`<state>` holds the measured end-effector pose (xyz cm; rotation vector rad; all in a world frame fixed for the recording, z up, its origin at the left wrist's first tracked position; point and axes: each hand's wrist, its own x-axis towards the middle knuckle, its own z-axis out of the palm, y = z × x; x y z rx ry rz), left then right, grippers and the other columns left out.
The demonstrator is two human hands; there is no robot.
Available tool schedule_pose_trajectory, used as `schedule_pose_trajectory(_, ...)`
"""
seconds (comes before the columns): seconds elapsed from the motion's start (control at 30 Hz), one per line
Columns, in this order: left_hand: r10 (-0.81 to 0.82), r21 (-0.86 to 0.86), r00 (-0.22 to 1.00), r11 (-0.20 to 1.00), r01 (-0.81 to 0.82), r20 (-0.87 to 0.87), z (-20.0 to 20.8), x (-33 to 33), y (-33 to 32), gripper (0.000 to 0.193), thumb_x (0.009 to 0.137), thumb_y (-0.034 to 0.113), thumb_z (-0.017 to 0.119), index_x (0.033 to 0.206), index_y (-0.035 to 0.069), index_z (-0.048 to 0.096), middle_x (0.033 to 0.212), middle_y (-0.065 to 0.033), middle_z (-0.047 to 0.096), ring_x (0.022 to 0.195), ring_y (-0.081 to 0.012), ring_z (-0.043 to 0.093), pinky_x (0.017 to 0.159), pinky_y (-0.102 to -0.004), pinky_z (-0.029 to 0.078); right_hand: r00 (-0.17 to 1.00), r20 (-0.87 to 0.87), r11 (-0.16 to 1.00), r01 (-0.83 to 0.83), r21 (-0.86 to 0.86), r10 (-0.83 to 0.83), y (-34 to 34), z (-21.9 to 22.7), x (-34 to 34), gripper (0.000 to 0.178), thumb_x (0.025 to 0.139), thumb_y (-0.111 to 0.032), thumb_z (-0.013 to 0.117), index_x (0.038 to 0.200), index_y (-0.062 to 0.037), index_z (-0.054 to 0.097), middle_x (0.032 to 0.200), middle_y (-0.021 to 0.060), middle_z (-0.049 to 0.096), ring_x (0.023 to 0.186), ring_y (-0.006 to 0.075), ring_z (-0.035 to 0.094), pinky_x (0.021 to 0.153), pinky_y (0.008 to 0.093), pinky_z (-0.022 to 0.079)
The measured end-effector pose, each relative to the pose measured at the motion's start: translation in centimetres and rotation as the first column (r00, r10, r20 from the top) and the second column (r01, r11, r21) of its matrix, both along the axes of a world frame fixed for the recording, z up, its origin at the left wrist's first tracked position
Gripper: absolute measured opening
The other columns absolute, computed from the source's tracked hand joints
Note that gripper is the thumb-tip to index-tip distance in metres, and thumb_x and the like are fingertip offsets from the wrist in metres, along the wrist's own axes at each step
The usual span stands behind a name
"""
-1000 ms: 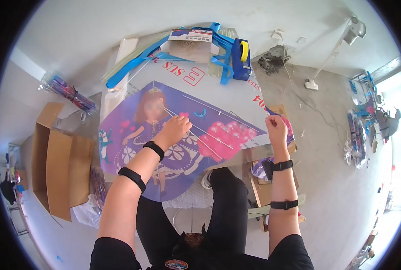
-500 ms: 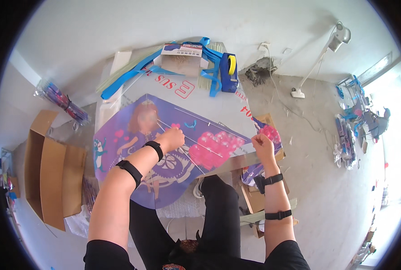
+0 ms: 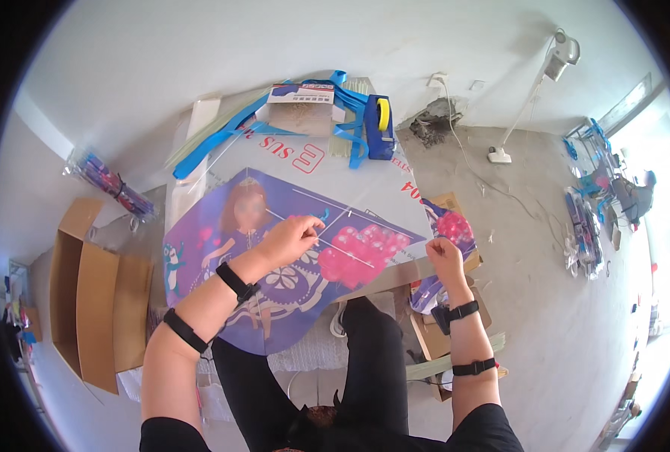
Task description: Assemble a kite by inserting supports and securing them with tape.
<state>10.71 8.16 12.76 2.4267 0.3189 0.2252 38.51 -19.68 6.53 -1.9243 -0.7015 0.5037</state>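
A purple kite (image 3: pixel 290 331) printed with a crowned figure and pink balloons lies over the near side of the table, with thin white rods across it. My left hand (image 3: pixel 293 239) is above its middle with curled fingers, beside a short blue ribbon piece (image 3: pixel 325 215). The hand partly covers that piece; whether the fingers grip it is unclear. At the kite's right tip, my right hand (image 3: pixel 445 258) is closed in a pinch. Whatever it may hold is too small to make out.
Toward the back of the table (image 3: pixel 275 158) lie blue ribbons (image 3: pixel 222 143), an opened carton (image 3: pixel 299 113) and a blue dispenser with yellow tape (image 3: pixel 381 126). A cardboard box (image 3: pixel 98 316) stands left, another (image 3: pixel 433 335) at right. A white stick vacuum (image 3: pixel 534 94) leans on the wall.
My left hand has shifted slightly right and its fingers have come to the blue ribbon piece. My right hand has dropped a little toward me. The view has tilted slightly.
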Motion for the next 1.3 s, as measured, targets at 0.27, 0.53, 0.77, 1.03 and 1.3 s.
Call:
schedule_pose_trajectory(0.27, 0.155, -0.951, 0.963, 0.187, -0.246, -0.219, -4.0, 10.2, -2.9, 0.026, 0.091, 0.012, 0.061, 0.116, 0.004, 0.058, 0.098, -0.0037, 0.064, 0.087, -0.0121, 0.062, 0.079, -0.0304, 0.052, 0.972, 0.224, 0.994, -0.050, -0.102, 0.072, 9.3, 2.4, 5.3, 0.014, 0.082, -0.014, 0.066, 0.086, -0.0009, 0.066, 0.069, 0.0086, 0.064, 0.064, 0.0129, 0.060, 0.060, 0.0290, 0.047)
schedule_pose_trajectory(0.53, 0.210, -0.970, 0.960, 0.112, -0.214, -0.187, -8.2, 16.1, -2.9, 0.024, 0.090, 0.010, 0.060, 0.113, 0.005, 0.057, 0.098, -0.0061, 0.064, 0.087, -0.0143, 0.063, 0.078, -0.0326, 0.055, 0.963, 0.255, 0.980, -0.029, -0.199, 0.080, 18.6, 2.7, 9.9, 0.022, 0.083, -0.024, 0.062, 0.091, -0.0043, 0.069, 0.074, 0.0138, 0.067, 0.068, 0.0262, 0.066, 0.064, 0.0351, 0.050)
schedule_pose_trajectory(0.77, 0.242, -0.972, 0.949, 0.068, -0.224, -0.202, -8.9, 17.6, -2.9, 0.021, 0.090, 0.006, 0.059, 0.111, 0.005, 0.058, 0.095, -0.0062, 0.065, 0.085, -0.0148, 0.064, 0.075, -0.0310, 0.056, 0.965, 0.263, 0.963, 0.056, -0.265, 0.016, 25.1, 0.6, 12.5, 0.028, 0.084, -0.030, 0.057, 0.093, -0.0075, 0.071, 0.085, 0.0169, 0.069, 0.084, 0.0320, 0.067, 0.075, 0.0407, 0.051)
schedule_pose_trajectory(1.03, 0.241, -0.957, 0.939, 0.099, -0.274, -0.244, -8.9, 17.9, -3.1, 0.021, 0.090, 0.007, 0.060, 0.111, 0.007, 0.058, 0.095, -0.0039, 0.064, 0.088, -0.0131, 0.062, 0.078, -0.0319, 0.055, 0.984, 0.177, 0.965, 0.023, -0.261, 0.025, 28.5, -0.6, 13.9, 0.029, 0.083, -0.033, 0.062, 0.094, -0.0086, 0.072, 0.091, 0.0122, 0.070, 0.086, 0.0297, 0.067, 0.077, 0.0401, 0.052)
schedule_pose_trajectory(1.3, 0.237, -0.957, 0.943, 0.116, -0.265, -0.233, -8.4, 18.2, -3.5, 0.021, 0.090, 0.006, 0.059, 0.111, 0.007, 0.058, 0.095, -0.0040, 0.064, 0.087, -0.0132, 0.062, 0.077, -0.0322, 0.054, 0.893, -0.438, 0.995, 0.092, -0.045, -0.102, 28.7, -0.3, 14.1, 0.014, 0.080, -0.026, 0.071, 0.079, -0.0116, 0.072, 0.067, 0.0009, 0.054, 0.060, 0.0172, 0.049, 0.053, 0.0368, 0.040)
